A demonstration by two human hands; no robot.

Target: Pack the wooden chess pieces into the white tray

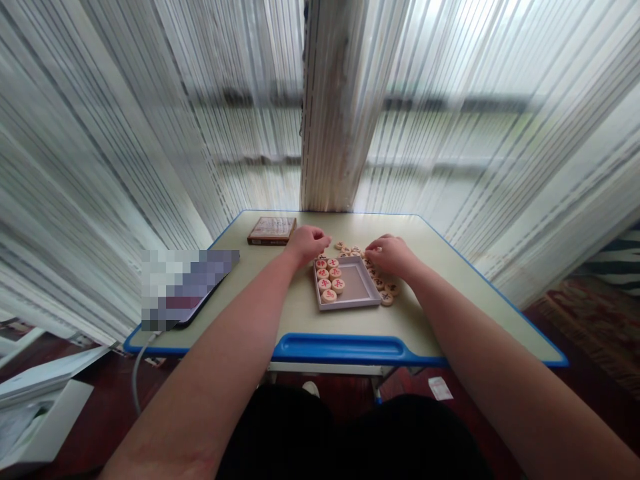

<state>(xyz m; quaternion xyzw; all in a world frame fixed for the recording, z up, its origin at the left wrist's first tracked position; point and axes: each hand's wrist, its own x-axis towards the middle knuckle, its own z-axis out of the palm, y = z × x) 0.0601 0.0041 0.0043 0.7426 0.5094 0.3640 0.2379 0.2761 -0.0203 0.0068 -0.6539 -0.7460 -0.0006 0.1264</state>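
Observation:
My left hand (306,245) hovers past the far left corner of a shallow open box (347,307), fingers curled together toward the thumb. Whatever it may hold is too small to make out. A round wooden Chinese chess piece (323,256) shows just below its fingertips. Two columns of pieces with red characters (329,295) lie along the box's left side. At the far right corner, the closed fingertips of my right hand (393,255) pinch a chess piece (365,254). Several loose pieces (386,299) lie along the box's right side and behind it (340,246).
All this stands on a pale table (240,313) with a blue rim and a blue front tray (343,347). A flat brown box (273,230) lies at the back left. Left of my arm is a dark device (205,293), partly pixelated, with a cable (137,373). Curtains (330,133) hang behind.

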